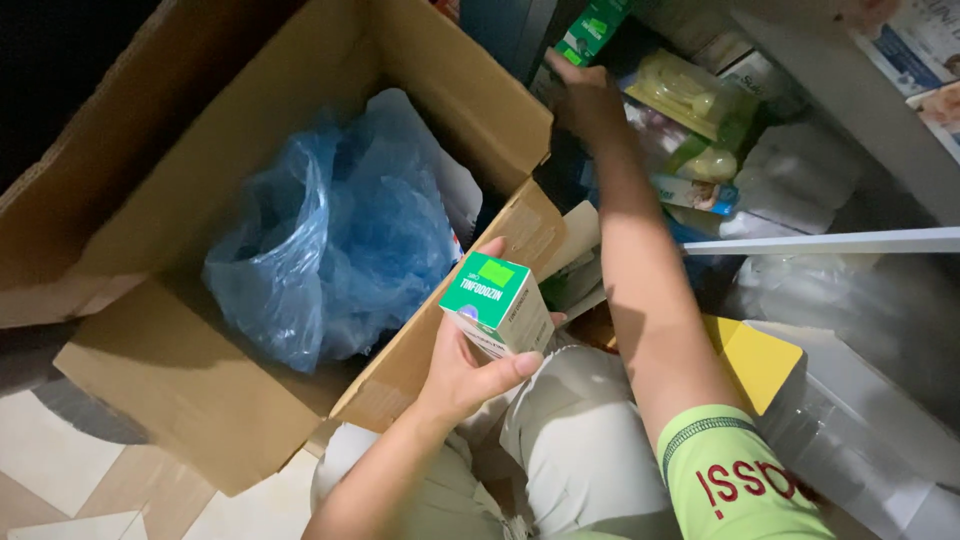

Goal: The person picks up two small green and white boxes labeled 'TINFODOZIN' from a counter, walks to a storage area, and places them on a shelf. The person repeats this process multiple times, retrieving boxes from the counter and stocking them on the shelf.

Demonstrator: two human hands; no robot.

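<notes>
My left hand (465, 365) holds a small green and white box (497, 302) over my lap, just beside the flap of a large open cardboard carton (170, 190). A crumpled blue plastic bag (335, 235) lies inside the carton. My right hand (585, 95) reaches far up to the shelf and grips another green box (592, 28) at its lower end.
A white shelf (830, 241) holds packs of pale yellow-green items (690, 95), white wrapped bundles (800, 175) and small cartons. A yellow packet (755, 360) and clear plastic packs (860, 400) lie below at the right. Tiled floor (50, 440) shows at lower left.
</notes>
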